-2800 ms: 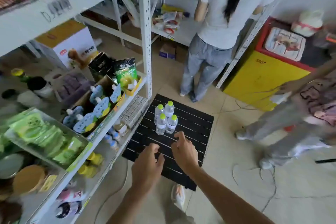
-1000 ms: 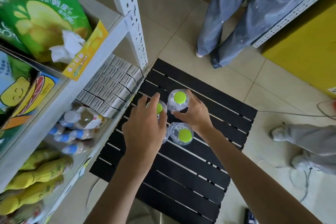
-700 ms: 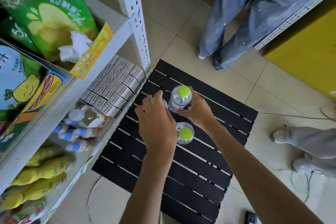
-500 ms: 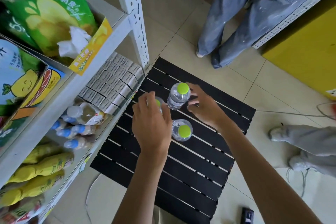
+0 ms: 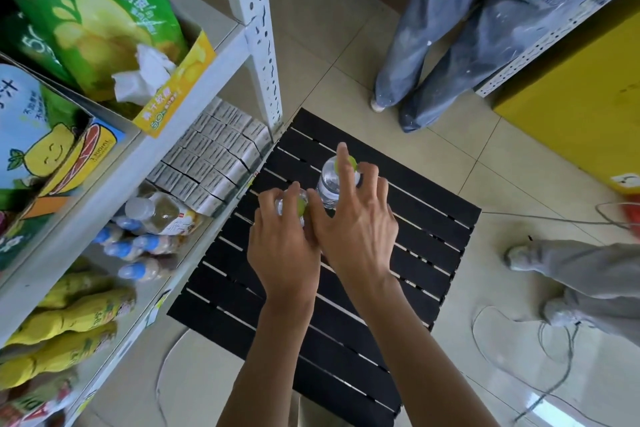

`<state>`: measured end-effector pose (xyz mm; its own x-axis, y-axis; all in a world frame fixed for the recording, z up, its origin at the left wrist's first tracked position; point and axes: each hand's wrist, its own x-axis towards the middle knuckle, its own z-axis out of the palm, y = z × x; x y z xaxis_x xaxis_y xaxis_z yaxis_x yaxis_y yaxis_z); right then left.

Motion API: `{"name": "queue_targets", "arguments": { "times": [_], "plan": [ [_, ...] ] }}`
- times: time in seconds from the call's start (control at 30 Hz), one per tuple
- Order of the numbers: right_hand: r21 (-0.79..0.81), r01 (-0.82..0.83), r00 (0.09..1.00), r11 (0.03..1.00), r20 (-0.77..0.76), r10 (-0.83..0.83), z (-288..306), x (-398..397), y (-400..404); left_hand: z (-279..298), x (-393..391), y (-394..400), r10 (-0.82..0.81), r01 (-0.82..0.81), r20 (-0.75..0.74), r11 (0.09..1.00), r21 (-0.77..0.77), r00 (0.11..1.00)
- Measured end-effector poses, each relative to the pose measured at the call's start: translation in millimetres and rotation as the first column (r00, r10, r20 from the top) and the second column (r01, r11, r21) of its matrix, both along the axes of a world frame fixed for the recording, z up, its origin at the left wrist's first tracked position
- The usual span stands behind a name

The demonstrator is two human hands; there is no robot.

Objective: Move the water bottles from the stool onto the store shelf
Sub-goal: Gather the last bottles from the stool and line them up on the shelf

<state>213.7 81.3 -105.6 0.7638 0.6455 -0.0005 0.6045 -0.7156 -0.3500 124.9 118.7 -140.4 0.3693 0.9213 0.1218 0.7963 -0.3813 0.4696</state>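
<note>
A black slatted stool (image 5: 426,222) stands on the floor beside the white store shelf (image 5: 194,90). On it are clear water bottles with green caps. My left hand (image 5: 284,250) is closed from above on the left water bottle (image 5: 297,205). My right hand (image 5: 356,222) reaches over the far water bottle (image 5: 330,184): thumb at its left, fingers at its right, index finger across the cap. A third bottle is hidden under my right hand.
The lower shelf holds grey boxes (image 5: 214,156), blue-capped drinks (image 5: 138,246) and yellow pouches (image 5: 69,315). Green snack bags (image 5: 97,10) sit above. A person in jeans (image 5: 433,45) stands beyond the stool, another person's legs (image 5: 571,274) are at right, by a yellow cabinet (image 5: 571,97). A cable (image 5: 554,340) lies on the floor.
My right hand has moved left and now covers the near bottle, with fingers on the far bottle. My left hand stays clasped on the left bottle.
</note>
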Motion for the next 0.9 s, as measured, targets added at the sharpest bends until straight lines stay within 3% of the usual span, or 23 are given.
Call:
{"name": "queue_targets", "arguments": {
  "times": [0.23,0.37,0.5,0.73,0.9],
  "plan": [
    [0.023,0.055,0.989,0.998,0.134,-0.057,-11.8,-1.8,1.8,-1.4,-4.2,-1.2,0.027,-0.026,0.038,0.999,-0.024,0.999],
    [-0.026,0.041,0.969,0.999,0.244,-0.033,-15.8,-11.3,-2.3,1.4,-4.2,5.4,-0.004,0.006,-0.07,1.0,0.025,0.998],
    [0.028,0.002,0.952,1.0,0.305,-0.011,-17.5,-9.2,-0.2,4.8,-6.1,10.2,-0.061,0.074,-0.173,0.995,0.07,0.983],
    [-0.013,-0.196,0.915,0.981,0.357,0.187,-14.1,-9.5,-3.5,11.3,-14.7,11.4,-0.09,0.098,-0.112,0.992,0.073,0.99],
    [0.019,-0.128,0.921,0.992,0.374,0.111,-17.7,-7.3,-10.4,9.0,-14.4,12.2,-0.113,0.123,-0.123,0.989,0.083,0.986]
  ]
}}
